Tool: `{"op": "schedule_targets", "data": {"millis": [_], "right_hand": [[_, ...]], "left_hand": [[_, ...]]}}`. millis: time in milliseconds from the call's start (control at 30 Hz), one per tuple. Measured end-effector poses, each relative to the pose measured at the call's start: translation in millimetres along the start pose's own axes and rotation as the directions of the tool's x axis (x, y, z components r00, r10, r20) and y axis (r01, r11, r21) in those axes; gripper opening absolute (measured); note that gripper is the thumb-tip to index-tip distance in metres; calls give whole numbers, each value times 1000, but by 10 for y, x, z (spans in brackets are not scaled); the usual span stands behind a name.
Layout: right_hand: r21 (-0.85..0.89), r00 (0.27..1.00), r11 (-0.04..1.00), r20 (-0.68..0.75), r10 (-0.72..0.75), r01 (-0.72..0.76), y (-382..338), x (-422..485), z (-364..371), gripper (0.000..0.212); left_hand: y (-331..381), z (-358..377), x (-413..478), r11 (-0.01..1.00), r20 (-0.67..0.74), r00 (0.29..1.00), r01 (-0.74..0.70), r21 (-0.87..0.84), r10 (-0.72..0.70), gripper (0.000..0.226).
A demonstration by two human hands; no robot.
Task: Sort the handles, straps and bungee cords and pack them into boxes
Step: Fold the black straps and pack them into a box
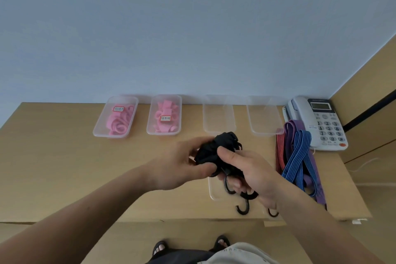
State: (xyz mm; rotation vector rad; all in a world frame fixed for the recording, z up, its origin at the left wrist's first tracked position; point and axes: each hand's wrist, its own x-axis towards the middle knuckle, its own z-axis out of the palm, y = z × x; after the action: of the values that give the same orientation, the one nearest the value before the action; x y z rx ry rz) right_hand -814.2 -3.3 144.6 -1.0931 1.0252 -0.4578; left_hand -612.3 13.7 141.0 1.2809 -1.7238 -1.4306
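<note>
Bungee cords (pixel 216 149), black and bunched into a bundle, are being held just above the counter (pixel 64 167). The left hand (pixel 182 166) is clasping the bundle's side, the right hand (pixel 254 174) is curling around its lower part, and the hooks (pixel 243 208) are dangling below.

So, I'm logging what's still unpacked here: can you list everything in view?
Table: one, light wood, under everything.
Filled boxes: two, clear, pink pieces inside, back left.
Empty boxes: two, clear, back centre.
Clear tray: one, front, beneath the hands.
Black bungee bundle: one, hooks dangling, held above the table.
Striped cords: several, red, purple, blue, right side.
Telephone: one, white, back right.
Left hand: grips the bundle.
Right hand: grips the bundle.
Sandalled feet: two, bottom edge.
</note>
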Motion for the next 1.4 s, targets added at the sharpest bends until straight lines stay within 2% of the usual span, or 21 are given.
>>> {"op": "schedule_targets", "data": {"millis": [67, 167, 267, 333, 367, 467, 567, 633, 767, 867, 967, 1067, 1267, 1400], "right_hand": [[-16, 1000, 1000, 23, 7, -6, -18, 14, -20, 36], [15, 1000, 1000, -8, -4, 4, -16, 74, -104, 47], [176, 998, 984, -51, -30, 38, -2, 117, -179, 65], [245, 997, 968, -57, -48, 60, 6, 115, -209, 62], [268, 997, 960, -54, -63, 75, 9, 116, -227, 56], [308, 979, 930, -25, -200, 198, 1, 121, -298, 40], [288, 926, 891, 32, -375, 351, -13, 100, -341, 42], [173, 907, 896, 32, -420, 408, -21, 115, -344, 38], [-230, 859, 867, -171, -482, 441, 1, 216, -296, 23], [-269, 827, 842, -203, -524, 467, 17, 266, -284, 19], [-241, 850, 866, -204, -486, 437, 37, 304, -308, 13], [-203, 888, 910, -222, -402, 362, 55, 336, -308, 3], [-68, 922, 967, -292, -256, 247, 26, 409, -262, 7], [-99, 912, 980, -358, -197, 173, 45, 525, -182, 9]], "left_hand": [[-11, 71, 47, 993, 12, 1000, 2, -120, 0, 49], [-46, 159, 105, 962, -179, 981, 20, -271, -71, 45], [-102, 171, 156, 978, -310, 942, 63, -198, -124, 41], [-128, 153, 180, 979, -333, 928, 115, -169, -167, 38], [-135, 147, 188, 970, -337, 921, 127, -210, -193, 35], [-139, 130, 203, 903, -371, 887, 107, -416, -276, 27], [-134, 169, 202, 810, -353, 868, 89, -580, -348, 34], [-121, 248, 206, 768, -343, 860, 84, -635, -378, 29], [-86, 388, 230, 746, -362, 846, 61, -663, -392, 28], [-47, 442, 242, 791, -371, 860, 59, -609, -351, 35], [-28, 493, 230, 834, -418, 849, 45, -550, -321, 36], [-38, 545, 219, 827, -439, 850, -6, -562, -292, 32], [-100, 548, 217, 755, -363, 884, -19, -656, -293, 43], [-177, 465, 278, 766, -331, 890, 31, -642, -313, 45]]}}
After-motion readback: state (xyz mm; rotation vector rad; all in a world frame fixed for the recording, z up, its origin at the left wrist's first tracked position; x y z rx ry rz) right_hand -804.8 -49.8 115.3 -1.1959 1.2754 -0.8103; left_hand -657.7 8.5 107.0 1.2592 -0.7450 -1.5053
